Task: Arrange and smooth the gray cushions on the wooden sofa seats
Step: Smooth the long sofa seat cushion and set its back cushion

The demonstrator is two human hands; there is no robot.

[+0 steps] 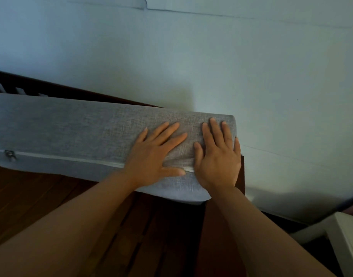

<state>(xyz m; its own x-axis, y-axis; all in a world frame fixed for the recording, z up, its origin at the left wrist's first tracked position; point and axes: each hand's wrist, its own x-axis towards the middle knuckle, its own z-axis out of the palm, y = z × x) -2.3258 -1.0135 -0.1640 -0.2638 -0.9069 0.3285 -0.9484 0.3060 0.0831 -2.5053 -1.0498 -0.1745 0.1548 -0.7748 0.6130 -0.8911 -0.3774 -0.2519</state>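
A big pale wall [211, 56] fills the top and the right side of the view, with thin crack lines running across it near the top. Below it sits the wooden sofa [51, 196], dark brown, with long slats on its seat and a dark back rail along the wall on the left. A long gray cushion [71, 132] stands on its edge at the back of the seat and leans toward the wall. It runs from the left edge of the view to the right end of the sofa. Its cloth looks rough and woven. Two bare arms reach up from the bottom of the view to the right end of the cushion. The left hand [153, 154] lies flat on the cloth with its fingers straight and spread, and its thumb points right along the zip line. The right hand [217, 154] lies flat just beside it, right at the cushion's end corner, fingers straight and pointing up. The two hands are nearly touching, and both press on the cushion without gripping it. A white piece of furniture [347, 242] shows in the bottom right corner. A pale zipper strip [71, 157] runs along the cushion's lower edge, with a small metal zipper pull [10, 154] at the far left.
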